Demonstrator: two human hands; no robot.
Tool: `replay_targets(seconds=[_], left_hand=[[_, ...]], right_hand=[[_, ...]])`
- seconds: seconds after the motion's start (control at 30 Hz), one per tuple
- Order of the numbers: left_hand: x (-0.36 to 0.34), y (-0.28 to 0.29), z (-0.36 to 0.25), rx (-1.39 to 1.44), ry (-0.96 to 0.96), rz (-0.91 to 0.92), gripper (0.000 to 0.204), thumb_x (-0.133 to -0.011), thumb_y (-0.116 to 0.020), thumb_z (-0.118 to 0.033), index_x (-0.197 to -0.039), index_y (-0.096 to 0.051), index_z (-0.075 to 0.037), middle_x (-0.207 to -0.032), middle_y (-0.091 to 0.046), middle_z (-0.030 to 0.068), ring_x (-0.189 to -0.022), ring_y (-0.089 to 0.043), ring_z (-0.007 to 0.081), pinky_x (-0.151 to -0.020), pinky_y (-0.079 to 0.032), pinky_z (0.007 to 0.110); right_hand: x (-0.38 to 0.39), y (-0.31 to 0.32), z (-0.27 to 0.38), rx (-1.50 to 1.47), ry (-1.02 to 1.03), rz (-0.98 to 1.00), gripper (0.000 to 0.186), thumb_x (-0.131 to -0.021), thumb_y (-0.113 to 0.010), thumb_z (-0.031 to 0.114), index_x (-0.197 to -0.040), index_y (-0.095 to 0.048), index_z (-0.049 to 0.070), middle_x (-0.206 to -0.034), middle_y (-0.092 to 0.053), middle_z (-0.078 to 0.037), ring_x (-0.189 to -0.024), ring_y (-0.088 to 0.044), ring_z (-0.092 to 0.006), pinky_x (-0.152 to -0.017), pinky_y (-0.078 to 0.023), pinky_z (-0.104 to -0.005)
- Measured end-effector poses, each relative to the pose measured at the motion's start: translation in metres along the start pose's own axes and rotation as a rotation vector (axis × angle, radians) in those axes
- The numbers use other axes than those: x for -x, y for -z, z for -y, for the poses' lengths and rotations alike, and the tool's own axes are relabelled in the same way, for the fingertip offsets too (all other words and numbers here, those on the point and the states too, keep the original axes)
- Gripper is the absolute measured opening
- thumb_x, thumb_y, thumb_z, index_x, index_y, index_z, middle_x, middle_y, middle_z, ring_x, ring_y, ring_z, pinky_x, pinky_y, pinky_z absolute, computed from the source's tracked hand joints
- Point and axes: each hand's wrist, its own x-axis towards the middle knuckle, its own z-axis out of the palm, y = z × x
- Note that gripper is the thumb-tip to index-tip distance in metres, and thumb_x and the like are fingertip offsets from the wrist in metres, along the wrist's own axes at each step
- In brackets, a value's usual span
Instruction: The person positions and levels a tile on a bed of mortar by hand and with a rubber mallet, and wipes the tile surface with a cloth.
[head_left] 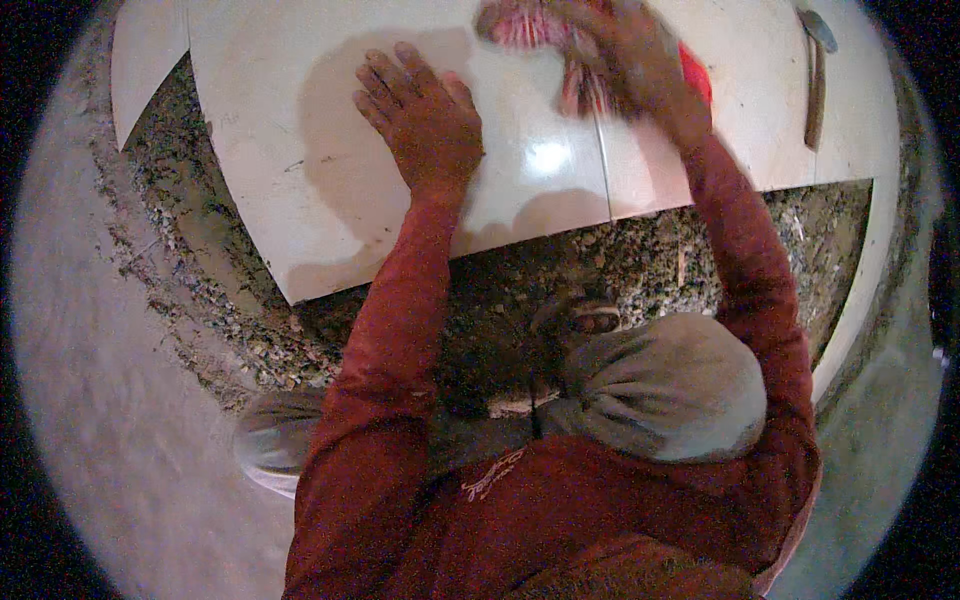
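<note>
My left hand lies palm down on a glossy pale tile, its fingers stretched out and slightly apart. At the upper right my right hand, blurred by motion, grips a pink-and-white streaked cloth against the tiles, near the seam between two of them. Part of the cloth shows below my fingers, and its exact shape is unclear. A bright red object shows just behind my right hand, partly hidden by it.
A hammer with a wooden handle lies on the tiles at the right. Rough gravelly mortar borders the tiles toward my knees and at the left. Another tile sits at the upper left. Grey floor lies outside the border.
</note>
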Motion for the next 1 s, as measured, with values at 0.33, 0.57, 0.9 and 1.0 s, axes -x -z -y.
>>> replay_targets(seconds=[0.33, 0.57, 0.9, 1.0], left_hand=[[-0.001, 0.003, 0.011, 0.044, 0.086, 0.134, 0.072, -0.099, -0.055, -0.034, -0.154, -0.033, 0.006, -0.161, -0.025, 0.0361, -0.150, -0.024, 0.0551, -0.122, -0.017, 0.067], [-0.005, 0.041, -0.001, 0.181, 0.133, 0.218, 0.071, -0.100, -0.052, -0.034, -0.155, -0.032, 0.007, -0.163, -0.022, 0.0363, -0.152, -0.020, 0.0548, -0.123, -0.015, 0.067], [0.002, 0.038, -0.013, 0.307, 0.202, 0.147, 0.073, -0.099, -0.054, -0.033, -0.156, -0.030, 0.006, -0.162, -0.024, 0.0353, -0.151, -0.022, 0.0539, -0.124, -0.015, 0.066], [0.012, 0.038, -0.007, 0.321, 0.242, 0.141, 0.075, -0.098, -0.055, -0.034, -0.156, -0.029, 0.005, -0.162, -0.024, 0.0352, -0.151, -0.022, 0.0538, -0.124, -0.015, 0.066]], right_hand=[[-0.243, -0.076, -0.065, 0.156, -0.215, -0.149, 0.039, -0.100, -0.056, 0.045, -0.134, -0.067, 0.027, -0.119, -0.069, -0.012, -0.120, -0.058, -0.0356, -0.097, -0.047, -0.0563], [-0.306, -0.147, 0.029, -0.209, -0.089, -0.116, 0.040, -0.095, -0.064, 0.037, -0.134, -0.069, 0.029, -0.126, -0.069, -0.009, -0.119, -0.058, -0.0310, -0.104, -0.043, -0.0521], [-0.372, -0.224, 0.196, -0.090, 0.222, -0.266, 0.029, -0.083, -0.072, 0.034, -0.111, -0.076, 0.026, -0.119, -0.063, -0.006, -0.114, -0.057, -0.0364, -0.090, -0.050, -0.0548], [-0.351, -0.204, 0.243, -0.198, 0.235, -0.128, 0.032, -0.087, -0.070, 0.035, -0.116, -0.072, 0.023, -0.118, -0.062, -0.007, -0.113, -0.057, -0.0332, -0.085, -0.052, -0.0543]])
